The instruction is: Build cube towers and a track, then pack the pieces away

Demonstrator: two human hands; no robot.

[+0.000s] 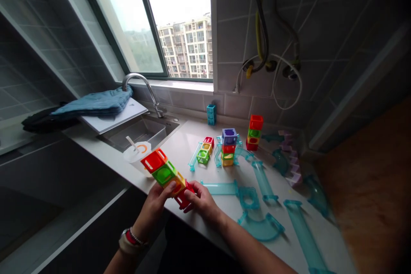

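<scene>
Head view: the left hand [156,201] grips the orange-yellow cube of a four-cube block stack [165,174]; the right hand [204,202] has its fingers closed on the red cube at the lower end; the stack is tilted, upper end to the left, at the front edge of the countertop [181,139], beside a lidded cup [129,155]; a purple-topped block tower [229,149] stands upright beyond; translucent teal track pieces [263,182] lie to the right.
</scene>
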